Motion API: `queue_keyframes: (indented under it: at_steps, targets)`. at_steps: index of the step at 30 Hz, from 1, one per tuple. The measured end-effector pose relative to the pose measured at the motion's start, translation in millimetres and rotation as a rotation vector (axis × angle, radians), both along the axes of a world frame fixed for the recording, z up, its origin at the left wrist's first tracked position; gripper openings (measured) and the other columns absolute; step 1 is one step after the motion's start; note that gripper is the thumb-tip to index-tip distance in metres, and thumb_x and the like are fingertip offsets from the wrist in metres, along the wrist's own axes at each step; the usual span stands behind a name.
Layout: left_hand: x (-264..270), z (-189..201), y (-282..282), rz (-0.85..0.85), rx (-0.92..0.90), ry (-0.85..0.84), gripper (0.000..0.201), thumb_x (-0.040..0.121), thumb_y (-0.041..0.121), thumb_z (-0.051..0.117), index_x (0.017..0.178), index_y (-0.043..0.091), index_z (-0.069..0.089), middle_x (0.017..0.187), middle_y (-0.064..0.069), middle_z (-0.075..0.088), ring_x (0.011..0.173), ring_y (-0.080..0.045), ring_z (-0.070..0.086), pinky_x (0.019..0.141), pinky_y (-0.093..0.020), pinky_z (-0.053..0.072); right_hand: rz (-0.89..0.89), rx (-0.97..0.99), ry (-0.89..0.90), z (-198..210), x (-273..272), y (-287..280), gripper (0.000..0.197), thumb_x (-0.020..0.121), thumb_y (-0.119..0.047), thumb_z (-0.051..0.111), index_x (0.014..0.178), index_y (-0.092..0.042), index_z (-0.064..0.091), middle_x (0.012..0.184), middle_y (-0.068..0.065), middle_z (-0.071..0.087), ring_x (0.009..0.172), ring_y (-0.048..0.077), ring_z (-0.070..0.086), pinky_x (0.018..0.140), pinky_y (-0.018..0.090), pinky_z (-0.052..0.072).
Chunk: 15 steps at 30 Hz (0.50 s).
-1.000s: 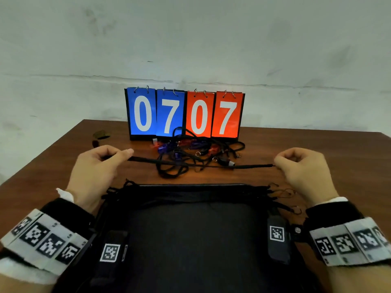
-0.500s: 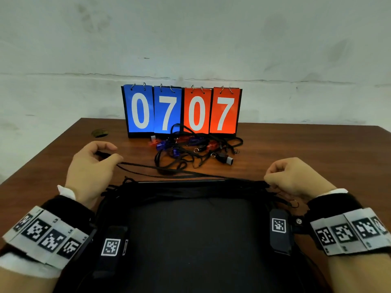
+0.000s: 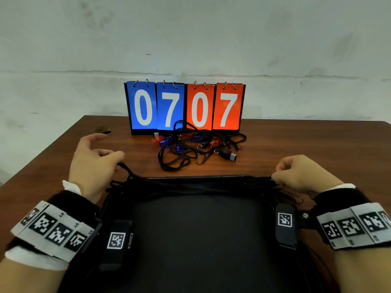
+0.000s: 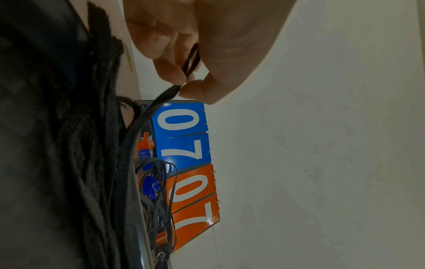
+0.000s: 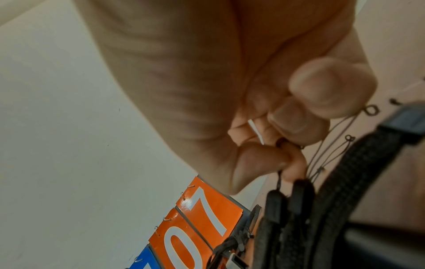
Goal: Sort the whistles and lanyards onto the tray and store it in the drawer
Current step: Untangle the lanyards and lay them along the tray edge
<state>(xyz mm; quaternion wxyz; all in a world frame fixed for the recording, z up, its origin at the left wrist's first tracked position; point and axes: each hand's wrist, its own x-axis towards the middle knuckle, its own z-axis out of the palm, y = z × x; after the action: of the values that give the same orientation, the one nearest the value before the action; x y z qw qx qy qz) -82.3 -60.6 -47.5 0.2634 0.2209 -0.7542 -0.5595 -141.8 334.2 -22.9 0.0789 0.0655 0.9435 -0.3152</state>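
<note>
**Head view.** The left hand [image 3: 95, 163] was positioned at the far left corner of the black tray [image 3: 201, 240]. Its thumb and one fingertip were closed together on the looped end of a black lanyard [image 3: 127, 169]; the remaining fingers [image 3: 95, 137] were spread loosely above it. The right hand [image 3: 302, 174] was at the far right corner, fingers curled inward, pinching the opposite end. Between the two hands, the lanyard lay on the bundle of lanyards [image 3: 201, 185] along the tray's far edge. Beyond the fingers, a pile of whistles and lanyards [image 3: 196, 149] lay on the table [image 3: 306, 144], just in front of a scoreboard [image 3: 184, 106] reading 0707.

**Left wrist view.** The thumb tip and one fingertip [image 4: 171, 72] of the left hand [image 4: 218, 45] were clamped on the lanyard [image 4: 165, 96], with its loop passing up between them. From the pinch, the strap ran down to the bundle of lanyards [image 4: 92, 145].

**Right wrist view.** All fingers [image 5: 299, 123] of the right hand [image 5: 207, 81] were curled tight. The thumb and forefinger tips gripped the lanyard's thin cord [image 5: 279, 180] directly above its black end piece. The bundle of lanyards [image 5: 345, 172] lay just beside the fingertips.
</note>
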Motion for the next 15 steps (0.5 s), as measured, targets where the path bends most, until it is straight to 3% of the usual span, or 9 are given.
queue_keyframes:
  at_steps: [3, 7, 10, 13, 15]
  targets:
    - [-1.4, -2.2, -0.9, -0.063, -0.017, -0.065, 0.044, 0.076, 0.006, 0.07, 0.113, 0.029, 0.064, 0.081, -0.006, 0.066, 0.063, -0.018, 0.059, 0.063, -0.035, 0.047, -0.004, -0.006, 0.005, 0.1, 0.1, 0.0, 0.013, 0.083, -0.006, 0.068, 0.072, -0.007, 0.06, 0.05, 0.003, 0.058, 0.036, 0.019, 0.042, 0.036, 0.022, 0.035]
    - [1.4, -1.7, 4.5, -0.157, -0.067, -0.171, 0.028, 0.08, 0.006, 0.069, 0.1, 0.026, 0.071, 0.082, -0.003, 0.066, 0.052, -0.012, 0.052, 0.051, -0.025, 0.039, 0.008, 0.001, 0.04, 0.8, 0.2, -2.2, 0.005, 0.084, -0.009, 0.069, 0.079, -0.008, 0.067, 0.066, 0.006, 0.065, 0.045, 0.017, 0.048, 0.042, 0.024, 0.037]
    - [3.9, 3.3, 7.9, -0.143, -0.082, -0.154, 0.009, 0.085, 0.019, 0.069, 0.09, 0.023, 0.075, 0.083, 0.003, 0.069, 0.073, -0.014, 0.059, 0.062, -0.027, 0.043, -0.006, -0.01, 0.083, 1.9, 1.5, -1.6, 0.002, 0.084, -0.009, 0.07, 0.082, -0.01, 0.069, 0.071, 0.005, 0.068, 0.051, 0.015, 0.051, 0.047, 0.023, 0.035]
    - [5.6, 8.7, 12.1, -0.1, -0.064, -0.131, 0.016, 0.088, 0.03, 0.065, 0.083, 0.02, 0.077, 0.08, 0.005, 0.064, 0.076, -0.014, 0.056, 0.065, -0.028, 0.042, -0.023, -0.047, 0.151, 3.7, 2.0, 1.4, 0.004, 0.085, -0.018, 0.071, 0.087, -0.014, 0.07, 0.078, 0.004, 0.07, 0.057, 0.016, 0.055, 0.053, 0.024, 0.039]
    - [6.1, 10.0, 12.1, -0.072, -0.051, -0.109, 0.019, 0.089, 0.03, 0.063, 0.082, 0.019, 0.077, 0.084, 0.009, 0.066, 0.078, -0.006, 0.055, 0.067, -0.023, 0.039, -0.031, -0.076, 0.196, 4.6, 1.8, 0.7, 0.008, 0.086, -0.025, 0.071, 0.087, -0.018, 0.07, 0.081, 0.004, 0.069, 0.06, 0.018, 0.057, 0.058, 0.027, 0.042]
